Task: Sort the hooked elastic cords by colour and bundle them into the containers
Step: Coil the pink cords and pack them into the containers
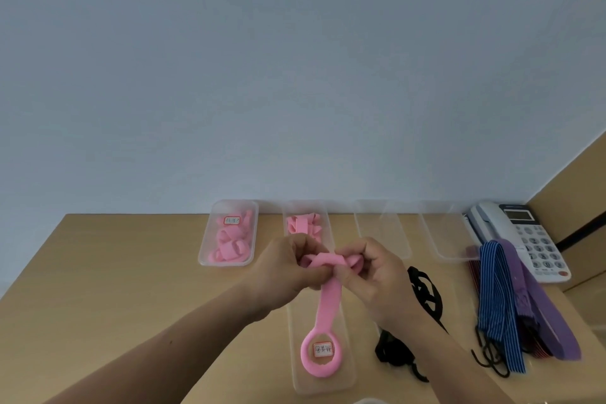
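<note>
- Both hands, left hand [288, 267] and right hand [373, 272], pinch the pink cord [328, 292] mid-fold above a clear container [347, 371]; slack fingers could let the elastic spring open
- its ring end [305, 356] dangles low; it may snag the rim
- black cords [423, 292] lie near the right hand; a sweep could mix colours

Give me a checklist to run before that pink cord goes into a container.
1. Grip: left hand and right hand both pinch the pink cord: ok.
2. Bundle finished: ring end hangs loose below the hands: not ok.
3. Room in the second container from the left: partly filled: ok.
4. Colour match: its contents are pink: ok.
5. Hooks tucked in: cannot tell.
</note>
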Available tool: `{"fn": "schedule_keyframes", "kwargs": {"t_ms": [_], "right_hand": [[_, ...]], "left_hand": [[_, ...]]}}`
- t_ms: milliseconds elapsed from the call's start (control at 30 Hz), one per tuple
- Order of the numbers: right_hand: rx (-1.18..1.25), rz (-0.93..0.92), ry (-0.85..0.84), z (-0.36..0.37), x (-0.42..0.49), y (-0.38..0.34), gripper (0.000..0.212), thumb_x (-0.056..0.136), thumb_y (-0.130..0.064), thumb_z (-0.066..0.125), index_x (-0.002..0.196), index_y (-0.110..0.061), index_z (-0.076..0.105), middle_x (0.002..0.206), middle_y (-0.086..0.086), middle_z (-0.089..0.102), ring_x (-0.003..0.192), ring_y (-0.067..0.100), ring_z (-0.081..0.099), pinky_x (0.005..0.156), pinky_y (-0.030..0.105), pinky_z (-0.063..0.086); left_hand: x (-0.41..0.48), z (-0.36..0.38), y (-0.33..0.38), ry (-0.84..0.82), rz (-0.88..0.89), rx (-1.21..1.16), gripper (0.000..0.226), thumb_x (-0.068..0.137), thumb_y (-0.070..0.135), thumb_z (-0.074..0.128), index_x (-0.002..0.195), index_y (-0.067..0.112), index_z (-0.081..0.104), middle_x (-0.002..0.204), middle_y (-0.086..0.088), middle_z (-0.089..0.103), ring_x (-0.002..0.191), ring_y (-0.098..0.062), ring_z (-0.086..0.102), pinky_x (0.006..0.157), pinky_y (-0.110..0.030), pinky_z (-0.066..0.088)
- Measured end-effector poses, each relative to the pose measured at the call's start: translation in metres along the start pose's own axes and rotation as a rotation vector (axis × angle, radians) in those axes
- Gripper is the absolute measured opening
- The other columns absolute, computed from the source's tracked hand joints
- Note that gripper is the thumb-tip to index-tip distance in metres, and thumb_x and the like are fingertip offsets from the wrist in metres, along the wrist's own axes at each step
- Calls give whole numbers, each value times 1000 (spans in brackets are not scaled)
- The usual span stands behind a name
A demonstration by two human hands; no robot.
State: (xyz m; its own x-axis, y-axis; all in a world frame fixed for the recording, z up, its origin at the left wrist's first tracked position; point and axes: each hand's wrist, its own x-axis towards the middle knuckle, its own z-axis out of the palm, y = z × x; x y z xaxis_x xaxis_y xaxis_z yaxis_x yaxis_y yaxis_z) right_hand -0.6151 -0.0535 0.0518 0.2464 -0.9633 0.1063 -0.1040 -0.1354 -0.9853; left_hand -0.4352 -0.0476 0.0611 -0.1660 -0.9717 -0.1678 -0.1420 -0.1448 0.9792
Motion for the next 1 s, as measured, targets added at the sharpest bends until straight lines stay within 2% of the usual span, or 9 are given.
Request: {"fn": "schedule_keyframes", "kwargs": {"t_ms": [100, 200, 367, 467, 533, 600, 700, 833, 1000], "right_hand": [[-43, -39, -18, 1, -2, 1, 28, 78, -9, 74, 81, -37, 69, 74, -2, 58, 72, 30, 56, 66, 38, 52], [-63, -45, -14, 2, -2, 1, 36, 79, 4, 74, 83, -31, 68, 73, -6, 60, 68, 12, 55, 64, 23, 49], [-37, -50, 6, 4, 0, 2, 39, 75, 7, 76, 85, -30, 68, 76, -7, 61, 71, 11, 58, 68, 22, 51], [109, -18, -43, 1, 0, -2, 34, 72, 1, 75, 97, -20, 64, 85, -4, 64, 79, 17, 62, 72, 30, 55], [225, 46, -59, 0, 1, -7, 34, 73, -4, 70, 105, -10, 60, 88, 1, 65, 79, 17, 63, 70, 30, 54], [227, 72, -42, 1, 2, -12, 30, 76, -11, 74, 102, -4, 61, 78, 2, 65, 66, 17, 61, 63, 26, 52], [162, 90, 13, 1, 4, -13, 29, 76, -22, 76, 93, -3, 63, 66, 3, 64, 55, 19, 56, 55, 28, 50], [155, 85, 26, -2, 3, -9, 13, 81, -3, 72, 91, -3, 63, 65, 1, 65, 55, 18, 58, 55, 26, 52], [184, 85, 43, -5, 3, -10, 17, 81, 7, 69, 94, -4, 64, 69, -4, 66, 59, 12, 62, 61, 22, 53]], "left_hand": [[-1, -4, 4, -48, -28, -7, 30, 70, 14, 77, 96, 5, 65, 89, -17, 71, 77, -25, 67, 78, -46, 57], [-3, -5, 8, -95, -62, -104, 30, 80, 17, 77, 101, 1, 63, 88, -14, 70, 80, -22, 68, 79, -37, 57], [-3, -4, 8, -7, 1, -107, 13, 83, 2, 75, 93, 4, 66, 88, -23, 69, 80, -31, 69, 82, -48, 56], [-3, -3, 6, 14, 44, -105, 19, 74, 9, 79, 90, 7, 68, 96, -28, 67, 92, -44, 67, 86, -52, 56], [-2, -2, 5, 27, 75, -115, 20, 75, 7, 80, 90, 5, 67, 96, -25, 68, 93, -41, 69, 85, -48, 58], [-2, -1, 4, 25, 105, -110, 17, 80, 2, 78, 91, 4, 66, 95, -21, 70, 90, -37, 70, 83, -47, 59], [-1, 1, 2, 32, 151, -49, 16, 78, 12, 78, 87, 19, 68, 92, -17, 71, 88, -38, 70, 83, -49, 58], [-1, 3, -2, 58, 151, 1, 25, 77, 14, 80, 97, 20, 66, 91, -6, 70, 81, -23, 69, 78, -38, 59], [-3, 4, 1, 48, 111, 71, 22, 80, 15, 80, 95, 12, 64, 76, -7, 69, 67, -19, 64, 68, -45, 56]]}}
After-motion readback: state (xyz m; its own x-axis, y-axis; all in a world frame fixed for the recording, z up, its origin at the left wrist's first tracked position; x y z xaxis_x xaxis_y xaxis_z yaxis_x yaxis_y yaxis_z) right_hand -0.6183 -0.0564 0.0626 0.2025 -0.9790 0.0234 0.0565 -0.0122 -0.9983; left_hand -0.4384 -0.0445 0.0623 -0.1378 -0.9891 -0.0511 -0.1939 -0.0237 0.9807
